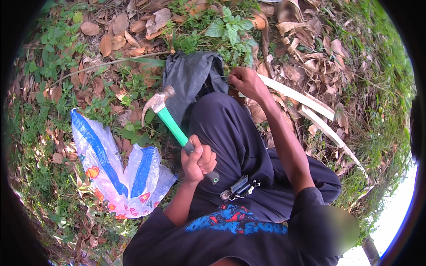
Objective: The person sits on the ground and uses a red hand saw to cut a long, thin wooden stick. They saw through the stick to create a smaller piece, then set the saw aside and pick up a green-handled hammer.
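Note:
My left hand (198,159) is wrapped round the dark grip of a claw hammer (171,125), which has a green-and-black handle and a worn metal head. The hammer is held up at a slant, head away from me, over my left side. My right hand (246,83) is closed in a fist just beyond my raised knee; whatever is in its fingers, if anything, is hidden. Beside that hand lies a dark grey plastic sheet or bag (188,75), crumpled on the ground. A long pale strip (297,96) runs out to the right from behind my right wrist.
A second pale strip (326,129) lies at the right. To the left is a clear-and-blue plastic bag (104,155) with coloured prints. A small key ring (239,188) rests on my lap. Dry leaves (120,24) and green weeds (228,29) cover the ground.

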A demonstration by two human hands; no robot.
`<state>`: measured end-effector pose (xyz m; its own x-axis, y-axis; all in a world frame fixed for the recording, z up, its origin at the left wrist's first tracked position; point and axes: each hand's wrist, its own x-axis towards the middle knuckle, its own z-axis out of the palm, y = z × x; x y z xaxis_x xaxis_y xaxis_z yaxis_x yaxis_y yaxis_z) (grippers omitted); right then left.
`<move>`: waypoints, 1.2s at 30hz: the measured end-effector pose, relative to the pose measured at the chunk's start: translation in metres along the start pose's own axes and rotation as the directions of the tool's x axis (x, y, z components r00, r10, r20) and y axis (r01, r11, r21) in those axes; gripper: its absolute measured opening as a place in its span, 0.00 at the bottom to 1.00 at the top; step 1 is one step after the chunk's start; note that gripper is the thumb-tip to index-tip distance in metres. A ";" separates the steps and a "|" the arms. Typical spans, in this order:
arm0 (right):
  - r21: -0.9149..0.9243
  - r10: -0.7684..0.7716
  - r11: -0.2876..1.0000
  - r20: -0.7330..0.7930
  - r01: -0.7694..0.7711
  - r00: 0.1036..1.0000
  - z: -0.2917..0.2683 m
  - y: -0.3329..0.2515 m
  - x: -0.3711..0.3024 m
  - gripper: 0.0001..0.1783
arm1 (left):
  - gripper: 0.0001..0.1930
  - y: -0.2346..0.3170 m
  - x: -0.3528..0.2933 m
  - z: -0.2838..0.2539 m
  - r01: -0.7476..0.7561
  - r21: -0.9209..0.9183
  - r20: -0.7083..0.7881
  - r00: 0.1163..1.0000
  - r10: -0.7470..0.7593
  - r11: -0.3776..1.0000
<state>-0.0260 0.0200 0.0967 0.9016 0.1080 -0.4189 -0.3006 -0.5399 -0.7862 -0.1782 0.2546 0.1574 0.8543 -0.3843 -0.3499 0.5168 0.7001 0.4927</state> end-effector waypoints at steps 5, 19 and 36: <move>0.714 0.125 0.698 -0.181 0.043 0.976 -0.001 0.036 -0.133 0.11 | 0.13 -0.001 0.003 0.032 0.026 0.305 -0.165 0.986 0.026 0.952; 0.834 0.376 0.307 -0.550 0.459 0.746 0.056 0.025 -0.300 0.06 | 0.13 -0.176 0.023 0.087 -0.473 0.815 0.438 0.881 0.177 0.335; 0.435 0.326 0.859 -0.871 0.271 0.368 0.024 0.055 -0.343 0.05 | 0.17 -0.165 0.113 0.111 -0.539 0.843 0.522 0.817 -0.247 -0.001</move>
<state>-0.3595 -0.0266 0.1860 0.5050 -0.8630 -0.0145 -0.1494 -0.0708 -0.9862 -0.1604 0.0287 0.1247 0.5993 -0.8005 0.0086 -0.4139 -0.3006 0.8593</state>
